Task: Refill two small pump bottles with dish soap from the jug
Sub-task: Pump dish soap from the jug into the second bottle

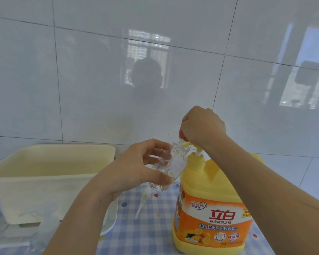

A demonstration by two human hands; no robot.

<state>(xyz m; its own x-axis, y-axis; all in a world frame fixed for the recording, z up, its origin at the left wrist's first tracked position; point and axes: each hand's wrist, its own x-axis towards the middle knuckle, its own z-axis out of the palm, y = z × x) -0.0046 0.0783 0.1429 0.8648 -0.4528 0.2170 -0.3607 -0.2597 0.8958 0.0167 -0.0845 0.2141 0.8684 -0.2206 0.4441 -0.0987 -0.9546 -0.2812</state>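
A big yellow dish soap jug point(212, 216) with an orange label stands on the checked tablecloth at the right. My right hand point(203, 126) sits on top of its yellow pump head, fingers curled over it. The pump spout point(186, 144) points into the threaded mouth of a small clear bottle point(173, 162), which is uncapped and tilted toward the jug. My left hand point(136, 168) grips that bottle around its body. A white pump top with its dip tube point(143, 201) lies on the cloth below the bottle.
A cream plastic tub point(50, 173) stands at the left on a white tray. Clear plastic items point(44, 218), blurred, lie at the lower left. A white tiled wall rises close behind. The blue checked tablecloth point(145, 236) covers the surface.
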